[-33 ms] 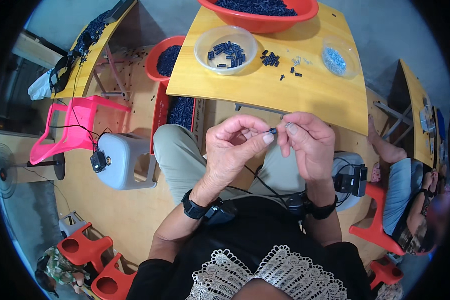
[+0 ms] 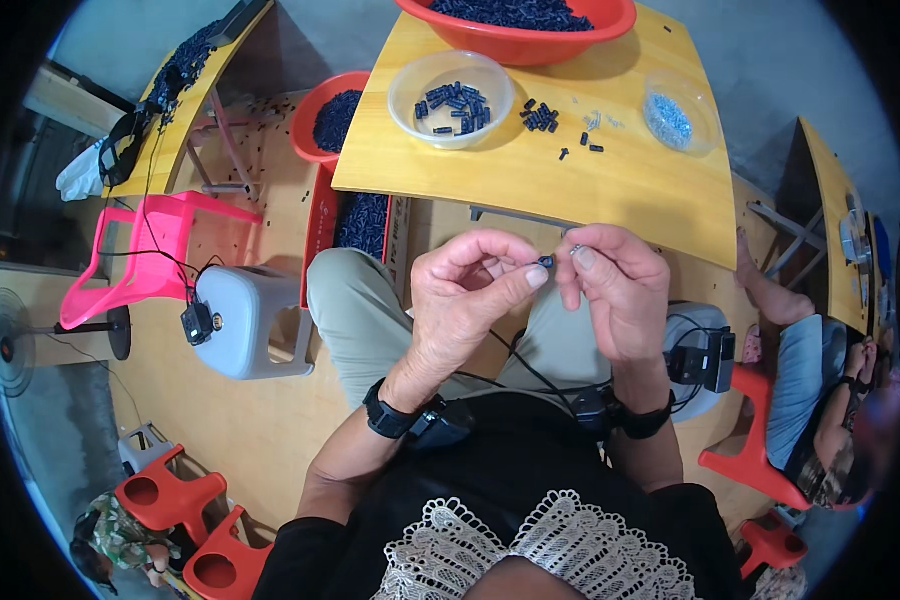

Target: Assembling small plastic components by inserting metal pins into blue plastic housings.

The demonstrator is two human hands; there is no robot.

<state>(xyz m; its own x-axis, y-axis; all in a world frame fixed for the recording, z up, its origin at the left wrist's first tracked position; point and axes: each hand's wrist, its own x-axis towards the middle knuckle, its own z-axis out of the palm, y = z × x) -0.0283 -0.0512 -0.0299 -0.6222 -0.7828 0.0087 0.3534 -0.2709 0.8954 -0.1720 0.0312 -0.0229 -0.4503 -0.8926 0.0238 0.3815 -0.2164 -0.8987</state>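
Observation:
Above my lap, my left hand (image 2: 480,280) pinches a small black tubular part (image 2: 545,261) between thumb and forefinger. Close beside it, my right hand (image 2: 615,285) is closed in a pinch on a tiny clear piece (image 2: 576,249), mostly covered by the fingertips. The two hands nearly meet just off the near edge of the yellow table (image 2: 620,190). On that table lie a small pile of black parts (image 2: 541,119), a few loose ones nearer me, and scattered clear pieces (image 2: 598,122).
A clear bowl (image 2: 401,101) holds several black parts; another tub (image 2: 708,130) contains small bluish clear pieces. A red basin (image 2: 515,45) full of black parts stands behind. Left are a red floor basin (image 2: 305,135), a pink chair (image 2: 135,265) and a grey stool (image 2: 245,325). A person (image 2: 820,410) sits at right.

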